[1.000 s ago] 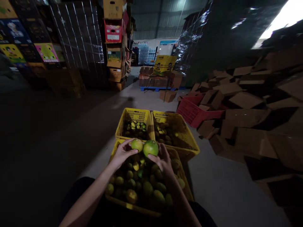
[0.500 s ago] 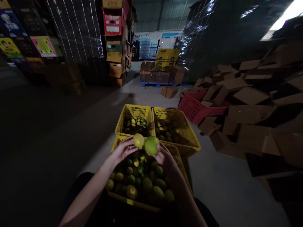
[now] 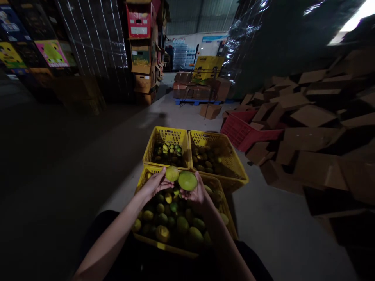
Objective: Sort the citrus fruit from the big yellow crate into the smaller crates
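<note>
My left hand holds a small yellow-green lemon between thumb and fingers. Beside it, my right hand grips a larger green lemon, its fingers curled under the fruit. Both hands are above the near yellow crate, which is filled with green and yellow lemons of mixed sizes. Two more yellow crates adjoin its far side. The far left crate has small green and yellow fruit in its shaded bottom, and the far right crate holds darker-looking fruit.
A red plastic crate lies tilted at the right against a heap of cardboard boxes. Further back are a blue pallet with cartons, a tall carton stack and wrapped stacks. Both my knees flank the near crate.
Both fruits have been turned in my fingers; the green one now lies more sideways. My right hand has shifted its grip lower, with the fingers under the fruit.
</note>
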Tool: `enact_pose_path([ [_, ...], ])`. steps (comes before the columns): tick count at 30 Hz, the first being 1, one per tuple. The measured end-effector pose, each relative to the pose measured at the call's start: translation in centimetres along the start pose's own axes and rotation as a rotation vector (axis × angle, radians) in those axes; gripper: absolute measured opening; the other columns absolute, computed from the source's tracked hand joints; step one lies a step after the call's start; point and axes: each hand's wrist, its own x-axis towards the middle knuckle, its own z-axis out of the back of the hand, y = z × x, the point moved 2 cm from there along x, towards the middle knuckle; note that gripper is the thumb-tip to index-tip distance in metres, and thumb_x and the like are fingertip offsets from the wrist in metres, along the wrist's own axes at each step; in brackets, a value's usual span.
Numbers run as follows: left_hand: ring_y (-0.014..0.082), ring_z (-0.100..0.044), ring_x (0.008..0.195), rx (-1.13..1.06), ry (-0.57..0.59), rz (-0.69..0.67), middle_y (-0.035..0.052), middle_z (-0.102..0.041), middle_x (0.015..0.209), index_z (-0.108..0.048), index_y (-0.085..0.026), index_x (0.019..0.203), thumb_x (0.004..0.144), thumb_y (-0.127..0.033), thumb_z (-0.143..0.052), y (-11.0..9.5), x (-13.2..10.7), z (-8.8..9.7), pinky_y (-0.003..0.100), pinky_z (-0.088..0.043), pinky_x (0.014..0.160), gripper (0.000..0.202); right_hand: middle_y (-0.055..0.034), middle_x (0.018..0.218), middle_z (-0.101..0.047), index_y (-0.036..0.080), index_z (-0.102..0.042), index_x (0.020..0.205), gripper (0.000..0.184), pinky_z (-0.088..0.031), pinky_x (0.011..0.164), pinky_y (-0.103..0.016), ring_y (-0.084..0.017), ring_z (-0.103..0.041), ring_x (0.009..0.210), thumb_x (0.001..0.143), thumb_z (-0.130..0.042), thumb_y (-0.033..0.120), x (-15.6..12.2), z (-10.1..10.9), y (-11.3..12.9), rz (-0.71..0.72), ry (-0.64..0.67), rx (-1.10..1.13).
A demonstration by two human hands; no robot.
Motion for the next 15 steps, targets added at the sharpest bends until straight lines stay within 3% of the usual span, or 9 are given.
enact_pose_path([
  [4, 0.0147, -0.069, 0.067, -0.018, 0.05, -0.035, 0.0109, -0.072, 0.075, -0.071, -0.008, 0.086, 0.083, -0.054, -0.061, 0.3, 0.0, 0.0, 0.025, -0.057, 0.074, 0.047, -0.0052, 0.051, -0.063, 0.02, -0.065, 0.075, 0.063, -0.045, 0.038, -0.029, -0.017, -0.055, 0.04, 0.065, -0.057, 0.081, -0.1, -0.1, 0.1, 0.059, -0.026, 0.009],
  [9, 0.015, -0.069, 0.077, -0.099, 0.03, -0.118, 0.007, -0.071, 0.09, -0.065, -0.014, 0.092, 0.074, -0.037, -0.077, -0.3, -0.4, -0.5, 0.032, -0.056, 0.087, 0.032, -0.0058, 0.068, -0.07, 0.022, -0.065, 0.083, 0.06, -0.054, 0.051, -0.03, -0.018, -0.062, 0.051, 0.055, -0.072, 0.073, -0.2, -0.7, 0.3, 0.094, -0.066, 0.086],
  [12, 0.0158, -0.067, 0.086, -0.049, 0.014, -0.23, 0.0039, -0.068, 0.096, -0.062, -0.017, 0.093, 0.066, -0.031, -0.083, -0.5, -0.7, -0.8, 0.032, -0.055, 0.086, 0.037, -0.0045, 0.084, -0.071, 0.024, -0.063, 0.095, 0.06, -0.057, 0.06, -0.034, -0.02, -0.067, 0.064, 0.053, -0.079, 0.065, -0.3, -1.0, 0.5, 0.207, -0.074, 0.085],
  [15, 0.0155, -0.063, 0.089, 0.106, -0.028, -0.426, 0.002, -0.065, 0.098, -0.063, -0.019, 0.098, 0.061, -0.028, -0.086, -0.5, -0.8, -0.8, 0.028, -0.052, 0.084, 0.044, -0.0033, 0.101, -0.068, 0.028, -0.058, 0.106, 0.063, -0.059, 0.069, -0.038, -0.024, -0.069, 0.083, 0.053, -0.082, 0.053, -0.7, -1.0, 0.7, 0.428, -0.167, -0.058],
])
